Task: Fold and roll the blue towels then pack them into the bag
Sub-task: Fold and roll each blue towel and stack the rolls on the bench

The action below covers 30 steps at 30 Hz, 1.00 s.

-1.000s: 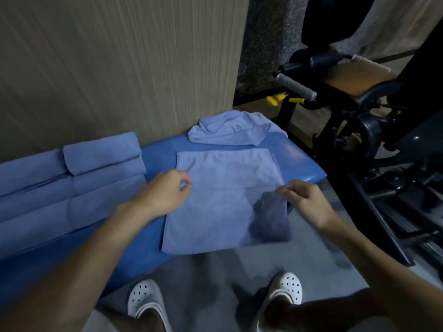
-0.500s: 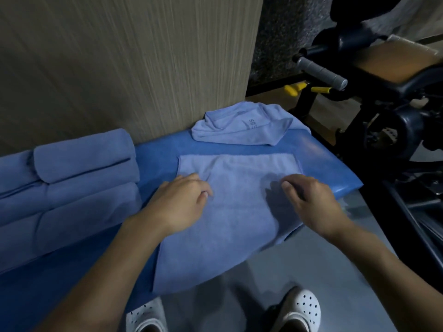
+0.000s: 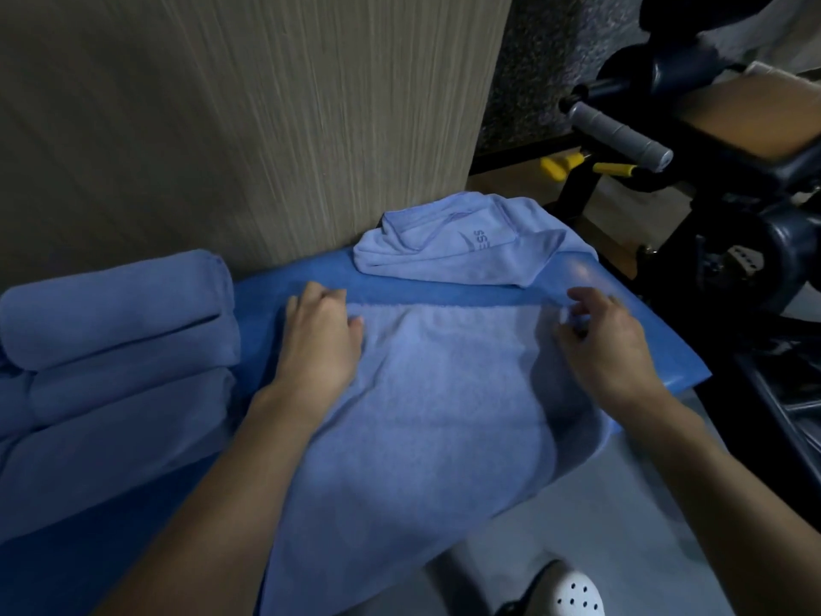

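A light blue towel [image 3: 444, 415] lies spread on the blue padded bench [image 3: 648, 349], and its near part hangs over the front edge. My left hand [image 3: 317, 344] sits at the towel's far left corner, with fingers curled over the edge and thumb on the cloth. At the far right corner my right hand [image 3: 599, 344] pinches the cloth between thumb and bent fingers; it is blurred. A crumpled blue towel [image 3: 466, 251] with lettering lies behind, against the wall. Three rolled blue towels [image 3: 115, 313] lie stacked side by side at the left. No bag is in view.
A wood-grain wall panel [image 3: 222, 126] rises right behind the bench. A black exercise machine [image 3: 719, 193] with a grey grip and yellow handles stands close on the right. My white perforated shoe [image 3: 573, 593] shows on the grey floor below.
Both hands slid away from me over the towel, from its middle to its far corners. The camera has moved closer and now looks further down.
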Tool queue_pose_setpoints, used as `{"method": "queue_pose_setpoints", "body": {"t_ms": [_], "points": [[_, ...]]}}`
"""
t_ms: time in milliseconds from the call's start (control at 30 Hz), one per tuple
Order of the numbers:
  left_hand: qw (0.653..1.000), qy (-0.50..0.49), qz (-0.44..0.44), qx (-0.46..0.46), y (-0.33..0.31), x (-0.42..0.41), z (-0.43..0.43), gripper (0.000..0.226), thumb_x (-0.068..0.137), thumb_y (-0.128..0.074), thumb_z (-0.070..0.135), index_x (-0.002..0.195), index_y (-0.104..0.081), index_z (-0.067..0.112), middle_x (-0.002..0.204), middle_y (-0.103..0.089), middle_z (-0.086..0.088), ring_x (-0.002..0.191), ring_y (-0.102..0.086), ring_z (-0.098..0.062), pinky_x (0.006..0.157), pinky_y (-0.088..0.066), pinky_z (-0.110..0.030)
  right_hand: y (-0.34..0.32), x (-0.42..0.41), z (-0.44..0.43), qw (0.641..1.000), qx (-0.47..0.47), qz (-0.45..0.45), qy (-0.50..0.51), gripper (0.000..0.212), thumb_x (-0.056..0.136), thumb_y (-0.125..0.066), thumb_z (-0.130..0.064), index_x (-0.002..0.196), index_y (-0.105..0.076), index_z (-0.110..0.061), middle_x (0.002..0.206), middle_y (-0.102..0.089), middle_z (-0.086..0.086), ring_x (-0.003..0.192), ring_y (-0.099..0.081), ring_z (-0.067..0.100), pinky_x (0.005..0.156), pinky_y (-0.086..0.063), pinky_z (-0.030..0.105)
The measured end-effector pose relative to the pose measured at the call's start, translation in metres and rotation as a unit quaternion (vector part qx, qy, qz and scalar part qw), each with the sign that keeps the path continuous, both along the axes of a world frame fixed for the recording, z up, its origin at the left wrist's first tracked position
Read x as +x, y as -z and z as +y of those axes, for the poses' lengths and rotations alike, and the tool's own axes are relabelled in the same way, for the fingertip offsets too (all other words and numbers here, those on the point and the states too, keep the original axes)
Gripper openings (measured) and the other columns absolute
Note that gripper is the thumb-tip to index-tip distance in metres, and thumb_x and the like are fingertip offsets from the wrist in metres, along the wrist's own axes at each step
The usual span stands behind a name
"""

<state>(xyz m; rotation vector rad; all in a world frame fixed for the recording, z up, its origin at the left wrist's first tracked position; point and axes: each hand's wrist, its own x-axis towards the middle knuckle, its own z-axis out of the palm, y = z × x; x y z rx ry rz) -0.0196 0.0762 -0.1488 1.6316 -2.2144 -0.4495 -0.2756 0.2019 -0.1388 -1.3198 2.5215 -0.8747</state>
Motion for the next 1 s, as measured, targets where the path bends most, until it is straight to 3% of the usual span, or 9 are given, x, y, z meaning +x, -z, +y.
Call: {"method": "queue_pose_setpoints", "body": {"t_ms": [133,200,300,467,600,733,833,900,1000], "points": [[0.998,-0.005,0.055,-0.018,-0.004,0.002,-0.001,0.007,0.086,-0.068,0.010,0.092,-0.066,0.007,0.106,-0.054,-0.017,0.101,-0.052,-0.038,0.094,-0.042,-0.044,0.000,-0.002,0.000,0.999,0.003,0.034,-0.017,0.043,0.082,-0.062,-0.007,0.124,-0.058,-0.016,0.098,-0.053,0.000,0.096,-0.056,0.031,0.087,-0.047,0.054],[0.997,0.005,0.076,-0.031,-0.007,0.003,0.001,0.011,0.083,-0.071,0.008,0.083,-0.060,0.012,0.097,-0.055,-0.013,0.095,-0.054,-0.035,0.087,-0.045,-0.047,-0.002,-0.002,0.002,0.999,-0.006,0.044,-0.014,0.036,0.079,-0.059,-0.002,0.112,-0.064,-0.014,0.090,-0.058,0.000,0.092,-0.057,0.030,0.084,-0.047,0.053],[0.996,0.020,0.079,-0.041,-0.011,0.006,0.002,0.015,0.085,-0.070,0.010,0.078,-0.056,0.013,0.081,-0.058,-0.005,0.081,-0.057,-0.030,0.075,-0.048,-0.044,-0.003,-0.004,0.005,0.999,-0.014,0.050,0.001,0.010,0.084,-0.058,-0.008,0.085,-0.067,-0.004,0.080,-0.064,0.010,0.084,-0.058,0.034,0.079,-0.049,0.048],[0.996,0.036,0.086,-0.005,-0.016,0.013,0.000,0.007,0.087,-0.067,0.011,0.086,-0.060,0.011,0.072,-0.054,0.007,0.065,-0.051,-0.011,0.057,-0.037,-0.028,-0.009,-0.008,0.012,1.000,-0.022,-0.003,-0.014,0.002,0.084,-0.057,-0.006,0.085,-0.057,-0.008,0.069,-0.053,-0.003,0.071,-0.048,0.022,0.059,-0.025,0.026],[0.996,0.045,0.073,-0.006,-0.012,0.016,-0.005,0.007,0.088,-0.067,0.009,0.095,-0.067,0.007,0.092,-0.055,-0.005,0.080,-0.052,-0.018,0.072,-0.035,-0.025,-0.003,-0.012,0.014,0.998,-0.017,0.043,-0.039,0.015,0.081,-0.054,0.001,0.068,-0.048,-0.004,0.062,-0.049,0.010,0.064,-0.043,0.030,0.055,-0.021,0.034],[0.997,0.048,0.059,-0.003,-0.012,0.018,-0.007,0.004,0.087,-0.069,0.009,0.089,-0.068,0.006,0.096,-0.055,-0.006,0.080,-0.050,-0.015,0.070,-0.032,-0.020,0.005,-0.017,0.008,0.996,-0.026,0.061,-0.060,0.044,0.084,-0.059,-0.011,0.050,-0.033,-0.019,0.061,-0.043,0.004,0.064,-0.042,0.025,0.057,-0.026,0.030],[0.998,0.055,0.042,-0.001,-0.016,0.018,-0.006,0.005,0.086,-0.069,0.010,0.083,-0.066,0.012,0.087,-0.060,0.000,0.080,-0.056,-0.021,0.073,-0.044,-0.034,0.006,-0.021,0.007,0.994,-0.016,0.075,-0.077,0.045,0.084,-0.065,-0.015,0.048,-0.038,-0.016,0.053,-0.042,0.001,0.056,-0.040,0.018,0.050,-0.022,0.029],[0.998,0.058,0.029,0.003,-0.019,0.018,-0.005,0.005,0.084,-0.070,0.012,0.081,-0.067,0.015,0.080,-0.060,0.004,0.080,-0.059,-0.024,0.081,-0.049,-0.045,0.005,-0.022,0.007,0.994,-0.006,0.076,-0.079,0.039,0.082,-0.068,-0.015,0.052,-0.045,-0.011,0.053,-0.045,0.002,0.057,-0.045,0.023,0.052,-0.024,0.031],[0.998,0.058,0.027,0.013,-0.022,0.018,-0.003,0.007,0.083,-0.070,0.011,0.079,-0.069,0.017,0.075,-0.064,0.004,0.077,-0.060,-0.024,0.082,-0.050,-0.045,0.003,-0.020,0.007,0.996,0.003,0.054,-0.074,0.038,0.082,-0.071,-0.017,0.054,-0.046,-0.020,0.055,-0.050,-0.002,0.060,-0.051,0.023,0.056,-0.031,0.031]]}}
